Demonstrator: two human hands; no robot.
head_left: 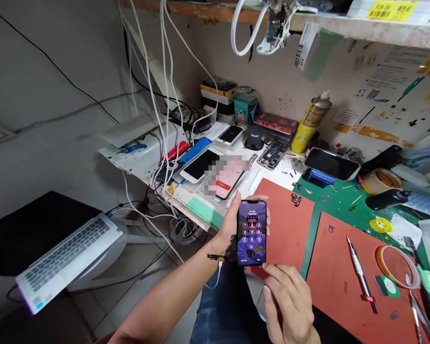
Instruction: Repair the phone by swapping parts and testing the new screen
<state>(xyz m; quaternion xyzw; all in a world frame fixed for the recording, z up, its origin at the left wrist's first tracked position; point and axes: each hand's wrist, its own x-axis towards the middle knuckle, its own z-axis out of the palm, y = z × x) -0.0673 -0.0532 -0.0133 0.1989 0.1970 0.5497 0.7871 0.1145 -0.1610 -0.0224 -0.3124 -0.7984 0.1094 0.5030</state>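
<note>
Left of brown-filled tub (371, 184), notched smartphone (251, 234), long axis forward, top farthest, clasped by left hand (228, 225); right hand (288, 296) loosely parted.

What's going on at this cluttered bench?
A person's left hand holds a smartphone with its lit screen showing a number keypad. The right hand, loosely curled, is by the phone's lower right corner; whether it touches is hard to tell. Beyond lie other phones, one opened up, while a screwdriver rests on a reddish mat.
</note>
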